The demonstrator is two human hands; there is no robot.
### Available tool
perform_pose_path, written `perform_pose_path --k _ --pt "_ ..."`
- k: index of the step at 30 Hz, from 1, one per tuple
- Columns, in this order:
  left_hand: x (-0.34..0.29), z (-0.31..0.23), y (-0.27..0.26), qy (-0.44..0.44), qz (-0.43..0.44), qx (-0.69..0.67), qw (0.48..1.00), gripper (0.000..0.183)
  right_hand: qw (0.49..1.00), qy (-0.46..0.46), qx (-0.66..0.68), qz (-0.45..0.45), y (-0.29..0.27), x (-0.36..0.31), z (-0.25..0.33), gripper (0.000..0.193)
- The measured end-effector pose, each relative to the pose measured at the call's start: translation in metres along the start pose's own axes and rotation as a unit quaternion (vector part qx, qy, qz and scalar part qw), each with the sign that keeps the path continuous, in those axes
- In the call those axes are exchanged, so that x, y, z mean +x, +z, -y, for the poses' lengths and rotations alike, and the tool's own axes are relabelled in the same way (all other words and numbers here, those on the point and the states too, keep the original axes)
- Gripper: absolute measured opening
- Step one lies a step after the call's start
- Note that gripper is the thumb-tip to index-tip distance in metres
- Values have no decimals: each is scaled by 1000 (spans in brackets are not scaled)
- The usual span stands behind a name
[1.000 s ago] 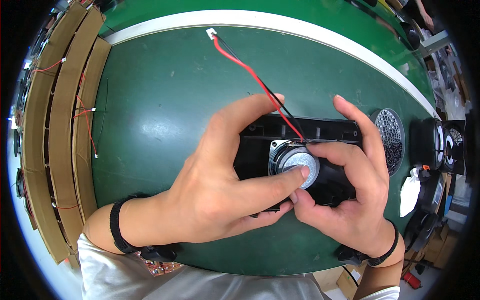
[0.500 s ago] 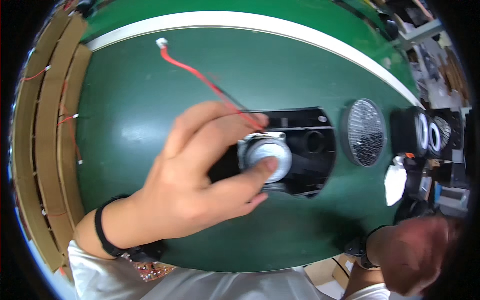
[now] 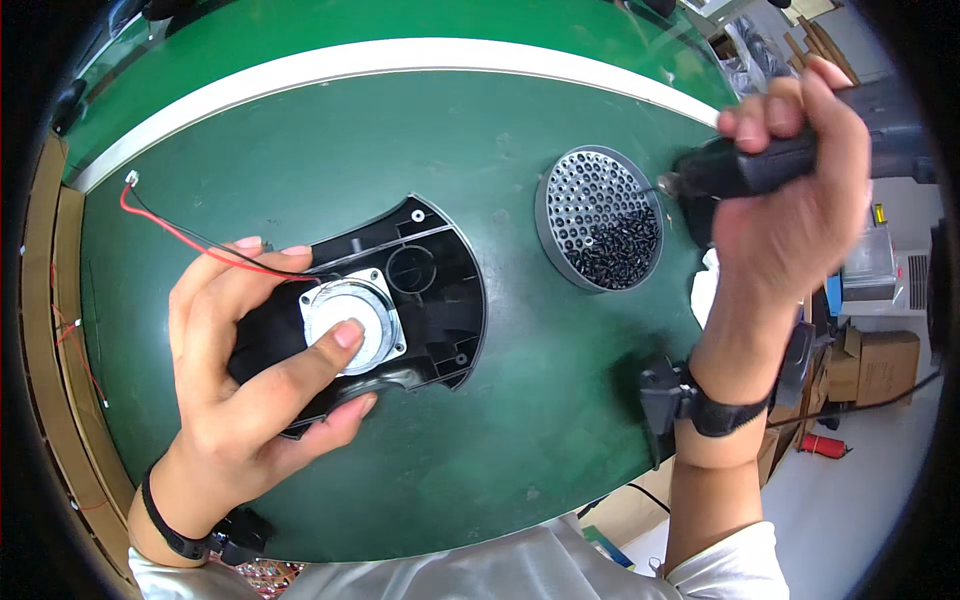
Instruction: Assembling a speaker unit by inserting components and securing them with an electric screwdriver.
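My left hand is closed on a black plastic housing lying on the green table. Its thumb presses the round metal back of a square-framed speaker set inside. From the speaker a red and black wire runs over the fingers to a small white connector. My right hand, slightly blurred, grips a dark powered screwdriver at the upper right. The bit points left at the edge of a round grey tray; whether it touches is unclear. Small black screws are heaped over the tray's perforated plate.
Cardboard dividers with wired parts line the left side. A white strip borders the table's far edge. Right of the tray lies something white and crumpled. Beyond the right arm are a cardboard box and a red cylinder.
My right hand has risen from the lower right and now shows the screwdriver at the tray. My view has turned rightward. The left hand still holds the housing, thumb on the speaker.
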State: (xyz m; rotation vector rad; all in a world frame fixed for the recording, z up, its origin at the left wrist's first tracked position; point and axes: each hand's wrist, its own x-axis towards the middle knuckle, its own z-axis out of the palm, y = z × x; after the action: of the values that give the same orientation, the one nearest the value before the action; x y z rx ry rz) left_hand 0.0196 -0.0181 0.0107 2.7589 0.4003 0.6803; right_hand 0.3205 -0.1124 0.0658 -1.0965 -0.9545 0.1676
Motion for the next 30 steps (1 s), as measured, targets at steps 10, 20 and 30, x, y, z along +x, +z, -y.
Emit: perform_pose_path --k 10,20,30 --pt "-10 6 -8 -10 45 0 999 51 1000 -7 2 -9 17 -13 -30 11" --pt "-6 4 -6 -10 43 -2 999 50 1000 -3 -2 -12 15 -14 -32 10" --pt "-10 6 -6 -17 31 -3 999 50 980 11 158 120 4 -6 25 6"
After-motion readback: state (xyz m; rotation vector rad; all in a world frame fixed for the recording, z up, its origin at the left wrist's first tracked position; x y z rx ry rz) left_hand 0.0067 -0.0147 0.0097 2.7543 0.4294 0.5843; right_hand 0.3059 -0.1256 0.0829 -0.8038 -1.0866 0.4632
